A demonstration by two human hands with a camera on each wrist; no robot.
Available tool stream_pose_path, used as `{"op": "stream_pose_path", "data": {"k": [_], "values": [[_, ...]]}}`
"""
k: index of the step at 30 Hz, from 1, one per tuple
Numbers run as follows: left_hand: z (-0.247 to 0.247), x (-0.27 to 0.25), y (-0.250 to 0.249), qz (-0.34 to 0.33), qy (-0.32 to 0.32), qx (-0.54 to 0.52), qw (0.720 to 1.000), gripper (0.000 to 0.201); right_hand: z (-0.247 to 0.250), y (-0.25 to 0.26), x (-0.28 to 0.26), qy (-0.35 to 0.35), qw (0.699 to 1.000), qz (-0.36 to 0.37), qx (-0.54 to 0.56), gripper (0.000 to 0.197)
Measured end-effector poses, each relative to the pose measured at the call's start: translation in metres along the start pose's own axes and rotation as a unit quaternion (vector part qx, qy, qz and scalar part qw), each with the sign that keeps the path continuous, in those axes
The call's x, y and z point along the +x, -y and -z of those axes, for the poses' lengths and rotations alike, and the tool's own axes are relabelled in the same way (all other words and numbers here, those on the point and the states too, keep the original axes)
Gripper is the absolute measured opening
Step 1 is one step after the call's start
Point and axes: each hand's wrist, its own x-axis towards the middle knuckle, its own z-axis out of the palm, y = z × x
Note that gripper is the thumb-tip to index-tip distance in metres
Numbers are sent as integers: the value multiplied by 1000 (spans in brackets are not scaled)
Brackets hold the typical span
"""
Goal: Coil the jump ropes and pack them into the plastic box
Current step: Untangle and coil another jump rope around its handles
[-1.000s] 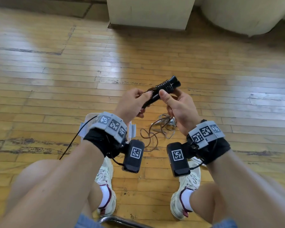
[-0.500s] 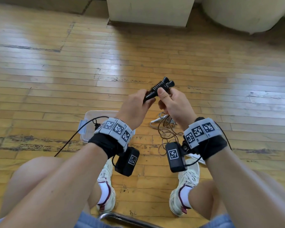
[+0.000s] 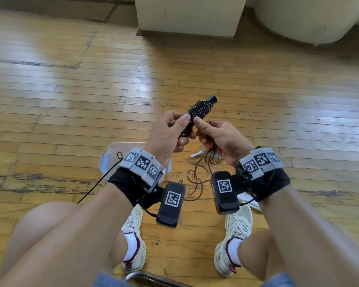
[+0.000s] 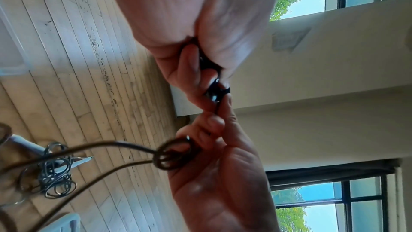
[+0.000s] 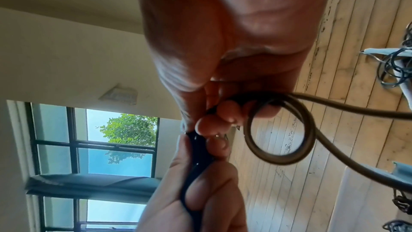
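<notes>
My left hand (image 3: 181, 123) grips a pair of black jump rope handles (image 3: 201, 109), which point up and to the right with rope wound round them in several turns. My right hand (image 3: 203, 129) sits just right of the handles and pinches the brown rope (image 5: 278, 130) in a small loop. The loose rest of the rope (image 3: 195, 181) hangs to the floor between my wrists. A clear plastic box (image 3: 112, 151) with blue clips lies on the floor, mostly hidden behind my left wrist. A second rope with white handles (image 3: 203, 156) lies tangled on the floor under my right hand.
I sit with both knees and white shoes (image 3: 234, 235) at the bottom of the head view. Wooden floor stretches all around. A pale pillar base (image 3: 189, 17) and a round pale object (image 3: 309, 19) stand at the far edge.
The black handles tipped lower half a second ago and now point up and right again. My right thumb has come off the handles and holds the rope beside them.
</notes>
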Motion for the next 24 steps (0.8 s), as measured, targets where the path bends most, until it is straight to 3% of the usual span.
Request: {"op": "stream_pose_path", "data": {"k": [6, 9, 12, 14, 16, 17, 19, 21, 24], "values": [[8, -1, -9, 121, 82, -114, 983, 10, -1, 0, -7, -7, 997, 52, 50, 32], [9, 1, -7, 106, 68, -30, 992, 19, -5, -2, -9, -39, 996, 63, 46, 33], [9, 7, -2, 32, 15, 158, 987, 27, -5, -4, -7, -79, 995, 52, 22, 35], [10, 7, 5, -83, 8, 340, 937, 32, -3, -6, -4, -103, 994, 40, 2, 35], [11, 5, 14, -169, 38, 488, 856, 56, -2, -10, -2, -131, 991, 29, -12, 36], [10, 4, 19, -182, 46, 540, 820, 65, -2, -11, -1, -145, 989, 24, -18, 35], [8, 3, 25, -198, 18, 607, 769, 59, -4, -14, 2, -163, 986, 18, -26, 32], [6, 4, 26, -227, -27, 628, 744, 37, -8, -17, 4, -173, 984, 18, -35, 33], [5, 6, 25, -235, -36, 586, 775, 26, -10, -17, 6, -169, 983, 30, -66, 46]]}}
